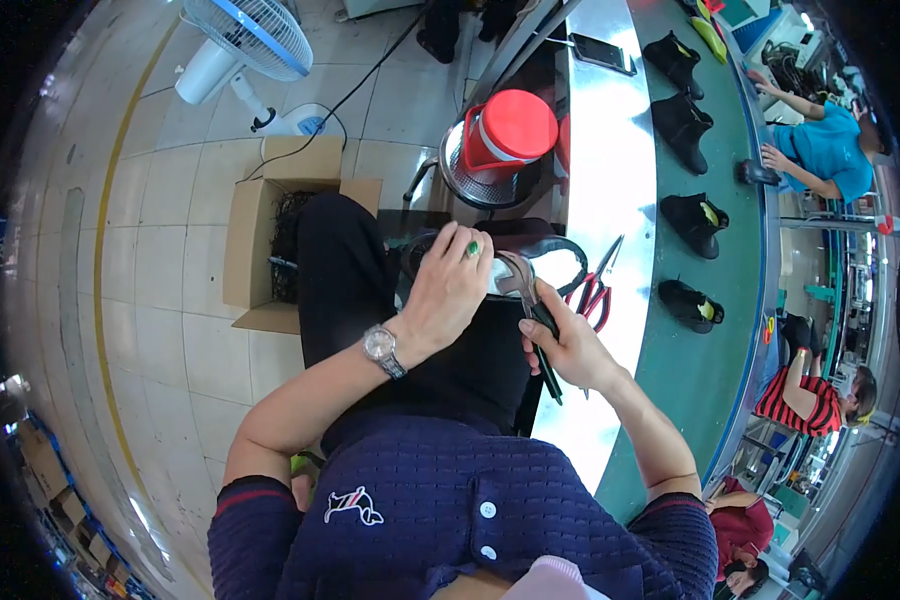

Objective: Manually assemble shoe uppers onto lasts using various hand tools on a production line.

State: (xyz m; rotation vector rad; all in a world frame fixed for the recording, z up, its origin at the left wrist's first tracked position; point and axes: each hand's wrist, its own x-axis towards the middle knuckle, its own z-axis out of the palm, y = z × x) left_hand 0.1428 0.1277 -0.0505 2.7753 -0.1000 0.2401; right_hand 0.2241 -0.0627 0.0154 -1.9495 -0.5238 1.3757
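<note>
Right hand was curled around green-handled pincers, their head at the shoe just beyond it. Left hand, fingers bent together, gripped that shoe beneath it.

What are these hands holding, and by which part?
The right hand grips pincers by the handles; the left hand grasps a shoe toward its left end.

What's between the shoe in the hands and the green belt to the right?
In the head view, red-handled scissors lie between the shoe and green belt, on the shiny metal tabletop.
</note>
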